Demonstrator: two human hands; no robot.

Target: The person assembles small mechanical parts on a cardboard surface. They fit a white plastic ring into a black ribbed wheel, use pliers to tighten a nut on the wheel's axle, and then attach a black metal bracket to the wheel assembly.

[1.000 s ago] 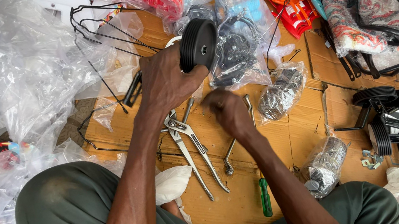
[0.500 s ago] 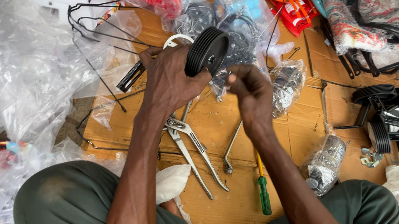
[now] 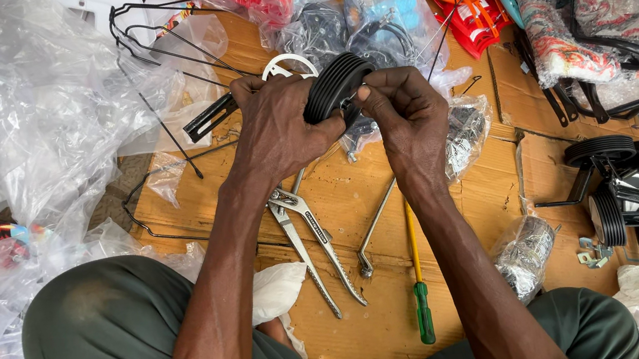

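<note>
Just above frame centre, the left hand (image 3: 276, 130) wraps the small black wheel (image 3: 333, 85) while the right hand (image 3: 405, 116) fingertips pinch, seemingly, a tiny part at its hub, which could slip into the plastic bags (image 3: 21, 127).

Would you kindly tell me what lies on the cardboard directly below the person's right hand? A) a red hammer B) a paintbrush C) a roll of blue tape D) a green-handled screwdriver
D: a green-handled screwdriver lies lengthwise on the brown cardboard sheet beneath the right hand, beside the silver pliers.
</note>
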